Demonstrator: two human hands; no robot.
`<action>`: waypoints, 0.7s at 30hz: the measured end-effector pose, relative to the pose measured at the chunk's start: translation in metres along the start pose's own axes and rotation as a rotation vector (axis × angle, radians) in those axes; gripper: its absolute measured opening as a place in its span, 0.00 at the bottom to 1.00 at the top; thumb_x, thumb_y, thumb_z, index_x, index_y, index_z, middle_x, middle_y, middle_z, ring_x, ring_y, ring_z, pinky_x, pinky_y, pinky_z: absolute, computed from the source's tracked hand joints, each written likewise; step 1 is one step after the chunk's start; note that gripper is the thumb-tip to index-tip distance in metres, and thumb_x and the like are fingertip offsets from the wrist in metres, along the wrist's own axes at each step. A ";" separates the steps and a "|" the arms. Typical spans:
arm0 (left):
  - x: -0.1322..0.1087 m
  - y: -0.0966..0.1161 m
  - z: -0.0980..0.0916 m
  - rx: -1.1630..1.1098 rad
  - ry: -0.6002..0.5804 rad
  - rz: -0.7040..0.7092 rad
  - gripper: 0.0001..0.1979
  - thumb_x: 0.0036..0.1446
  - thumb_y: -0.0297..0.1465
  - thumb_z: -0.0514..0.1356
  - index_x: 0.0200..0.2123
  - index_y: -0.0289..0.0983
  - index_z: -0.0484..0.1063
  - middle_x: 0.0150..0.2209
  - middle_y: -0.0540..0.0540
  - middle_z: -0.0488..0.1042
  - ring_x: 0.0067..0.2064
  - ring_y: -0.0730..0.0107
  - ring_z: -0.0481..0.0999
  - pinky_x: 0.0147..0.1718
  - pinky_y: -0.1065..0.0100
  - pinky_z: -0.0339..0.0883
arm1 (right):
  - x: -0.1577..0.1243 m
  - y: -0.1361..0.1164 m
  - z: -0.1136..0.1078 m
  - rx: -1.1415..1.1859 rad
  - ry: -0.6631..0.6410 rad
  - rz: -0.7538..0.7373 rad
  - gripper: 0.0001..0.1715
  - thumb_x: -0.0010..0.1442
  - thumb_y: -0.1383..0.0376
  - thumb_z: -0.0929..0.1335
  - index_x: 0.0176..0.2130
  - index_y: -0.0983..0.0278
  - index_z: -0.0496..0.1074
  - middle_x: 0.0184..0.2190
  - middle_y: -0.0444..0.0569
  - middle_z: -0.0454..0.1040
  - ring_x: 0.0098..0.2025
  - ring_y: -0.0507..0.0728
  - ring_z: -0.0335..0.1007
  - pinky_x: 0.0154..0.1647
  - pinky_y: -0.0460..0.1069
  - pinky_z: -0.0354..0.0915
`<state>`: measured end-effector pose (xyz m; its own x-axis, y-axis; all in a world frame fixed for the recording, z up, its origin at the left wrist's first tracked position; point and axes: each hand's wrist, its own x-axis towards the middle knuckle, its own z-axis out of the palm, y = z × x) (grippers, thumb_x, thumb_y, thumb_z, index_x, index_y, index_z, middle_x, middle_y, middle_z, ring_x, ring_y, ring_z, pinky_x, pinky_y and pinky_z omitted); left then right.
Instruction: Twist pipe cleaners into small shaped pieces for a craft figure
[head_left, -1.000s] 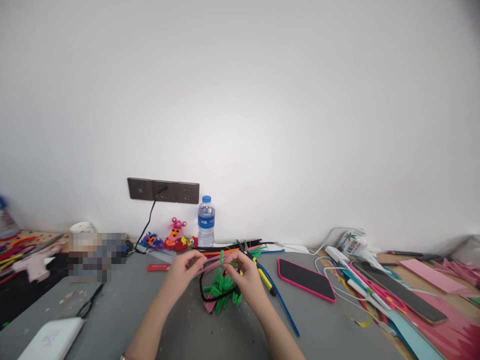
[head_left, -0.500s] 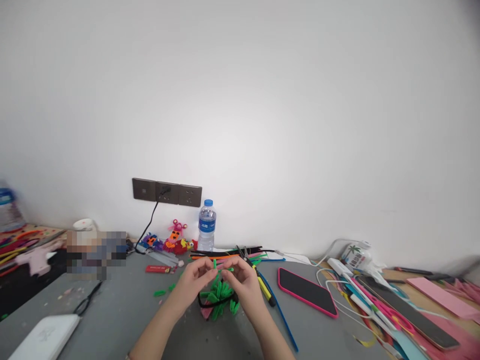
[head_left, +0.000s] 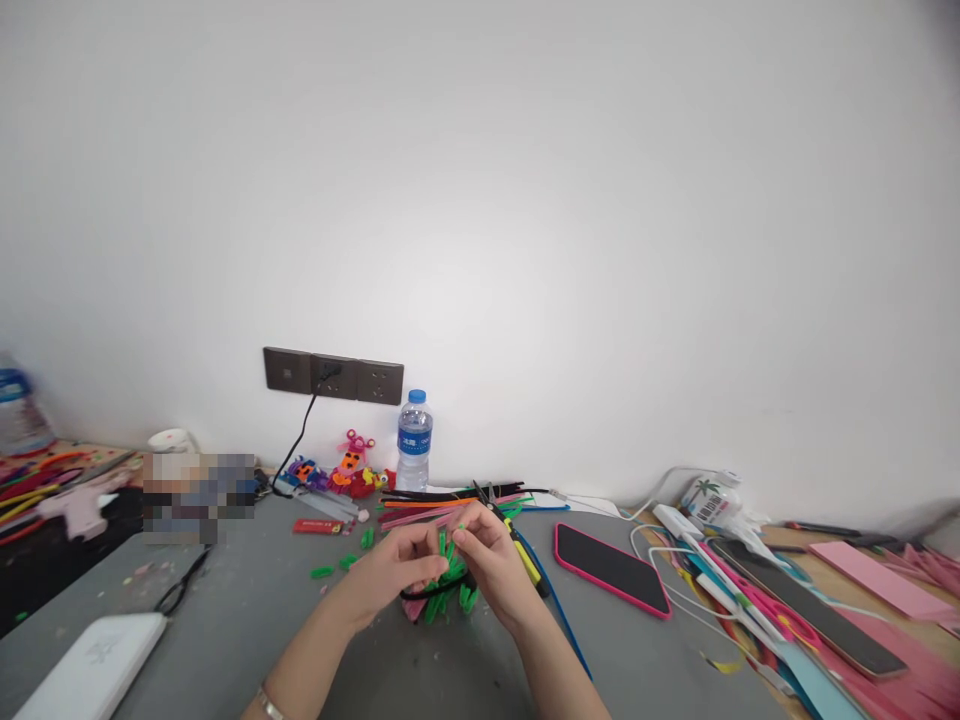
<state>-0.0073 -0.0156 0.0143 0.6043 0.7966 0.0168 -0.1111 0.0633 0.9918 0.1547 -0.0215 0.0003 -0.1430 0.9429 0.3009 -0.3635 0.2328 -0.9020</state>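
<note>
My left hand (head_left: 394, 568) and my right hand (head_left: 491, 562) meet over the grey table, both with pinched fingers. Between their fingertips is a short green pipe cleaner (head_left: 442, 543), partly hidden by the fingers. Just below lies a cluster of green pipe cleaner loops (head_left: 442, 608), with a black strip (head_left: 429, 593) across it and a bit of pink (head_left: 412, 608) at its left side. A few loose green pieces (head_left: 347, 562) rest left of my left hand. Beside my right hand are pliers (head_left: 532, 565) with yellow and black handles and a blue pipe cleaner (head_left: 568, 632).
A phone in a pink case (head_left: 611, 570) lies to the right. Behind my hands stand a water bottle (head_left: 415, 445) and small pipe cleaner figures (head_left: 352, 465). A white power bank (head_left: 97, 665) sits front left. Cables, pink scissors (head_left: 784, 625) and paper strips crowd the right side.
My left fingers have come lower and farther right, closer to the right ones. The green piece between them now shows more. The view has tilted slightly downward.
</note>
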 end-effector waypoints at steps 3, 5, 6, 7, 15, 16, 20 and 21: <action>-0.001 0.000 0.002 -0.017 -0.027 -0.024 0.17 0.51 0.39 0.64 0.22 0.37 0.60 0.20 0.56 0.57 0.23 0.77 0.54 0.22 0.73 0.46 | -0.001 -0.003 0.000 0.035 -0.031 0.021 0.10 0.54 0.61 0.73 0.28 0.62 0.69 0.26 0.42 0.68 0.30 0.52 0.64 0.33 0.46 0.60; -0.001 0.000 0.002 -0.010 -0.033 -0.035 0.17 0.51 0.38 0.64 0.22 0.37 0.60 0.20 0.57 0.57 0.23 0.77 0.54 0.22 0.73 0.46 | -0.001 -0.005 -0.001 0.051 -0.055 0.037 0.11 0.53 0.61 0.73 0.28 0.62 0.69 0.27 0.43 0.69 0.31 0.53 0.65 0.35 0.46 0.61; -0.001 -0.001 0.001 -0.002 -0.030 -0.042 0.17 0.51 0.38 0.64 0.22 0.37 0.60 0.19 0.57 0.57 0.23 0.77 0.54 0.22 0.73 0.46 | 0.000 -0.005 -0.001 0.053 -0.070 0.043 0.11 0.53 0.61 0.73 0.28 0.62 0.69 0.28 0.44 0.70 0.33 0.53 0.66 0.36 0.47 0.62; -0.001 -0.001 0.000 0.008 -0.025 -0.052 0.16 0.51 0.38 0.64 0.22 0.37 0.60 0.19 0.57 0.57 0.22 0.77 0.55 0.22 0.73 0.47 | 0.000 -0.006 -0.002 0.051 -0.085 0.049 0.11 0.53 0.60 0.73 0.27 0.62 0.69 0.29 0.45 0.71 0.34 0.54 0.67 0.37 0.48 0.62; -0.001 -0.003 -0.003 0.084 -0.089 -0.130 0.13 0.49 0.36 0.63 0.22 0.37 0.63 0.18 0.56 0.63 0.20 0.76 0.61 0.22 0.73 0.57 | -0.001 -0.005 -0.007 0.064 -0.225 0.134 0.10 0.53 0.62 0.74 0.29 0.63 0.70 0.29 0.45 0.74 0.32 0.54 0.69 0.35 0.48 0.63; -0.002 -0.002 -0.003 0.087 -0.088 -0.141 0.13 0.49 0.36 0.63 0.22 0.37 0.63 0.18 0.56 0.63 0.20 0.75 0.62 0.22 0.72 0.57 | -0.001 -0.005 -0.007 0.067 -0.223 0.135 0.10 0.52 0.62 0.74 0.29 0.63 0.70 0.28 0.45 0.74 0.31 0.54 0.69 0.34 0.48 0.62; -0.003 0.003 -0.003 0.118 -0.034 -0.110 0.14 0.51 0.38 0.62 0.22 0.37 0.62 0.19 0.55 0.62 0.22 0.75 0.61 0.23 0.73 0.55 | 0.001 -0.004 -0.008 0.057 -0.140 0.097 0.08 0.52 0.64 0.74 0.29 0.63 0.71 0.28 0.44 0.73 0.31 0.52 0.67 0.33 0.46 0.61; -0.003 0.003 -0.003 0.134 0.000 -0.082 0.14 0.52 0.39 0.62 0.23 0.37 0.62 0.19 0.55 0.62 0.22 0.75 0.60 0.23 0.73 0.54 | 0.002 -0.003 -0.008 0.054 -0.109 0.089 0.09 0.52 0.64 0.74 0.28 0.63 0.71 0.28 0.44 0.73 0.30 0.52 0.67 0.33 0.46 0.61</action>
<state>-0.0122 -0.0157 0.0172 0.6070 0.7921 -0.0645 0.0448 0.0469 0.9979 0.1628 -0.0188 0.0013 -0.2744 0.9272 0.2551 -0.3937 0.1338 -0.9095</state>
